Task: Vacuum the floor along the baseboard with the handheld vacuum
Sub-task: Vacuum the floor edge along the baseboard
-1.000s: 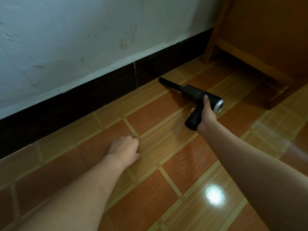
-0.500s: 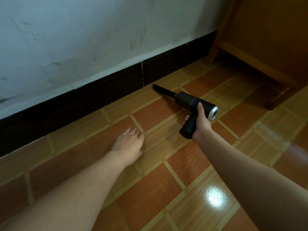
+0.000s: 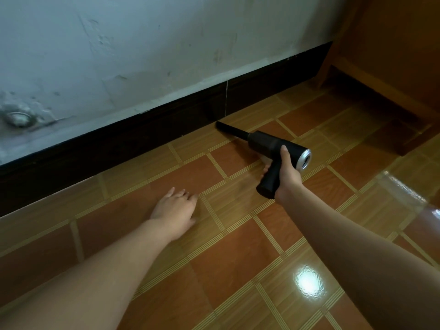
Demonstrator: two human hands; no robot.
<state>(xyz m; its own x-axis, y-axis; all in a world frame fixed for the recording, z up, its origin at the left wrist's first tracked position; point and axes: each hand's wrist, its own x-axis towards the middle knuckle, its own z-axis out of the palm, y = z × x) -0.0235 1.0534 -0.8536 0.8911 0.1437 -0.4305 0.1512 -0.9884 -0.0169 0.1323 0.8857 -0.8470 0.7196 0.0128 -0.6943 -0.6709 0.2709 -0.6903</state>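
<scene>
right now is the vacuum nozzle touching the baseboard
Cannot tell. In the head view the vacuum nozzle ends right at the foot of the baseboard, dark against dark, so neither gap nor contact shows.

- On the handheld vacuum [image 3: 273, 145]: no legible text, brand or number; marks on its silver end cap [image 3: 306, 159] are too small to read.
- On the wall [image 3: 166, 44], baseboard [image 3: 119, 148] and floor [image 3: 238, 270]: nothing legible.

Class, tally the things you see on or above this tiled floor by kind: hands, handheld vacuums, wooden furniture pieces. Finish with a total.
hands: 2 (left hand, right hand)
handheld vacuum: 1
wooden furniture piece: 1
total: 4
</scene>
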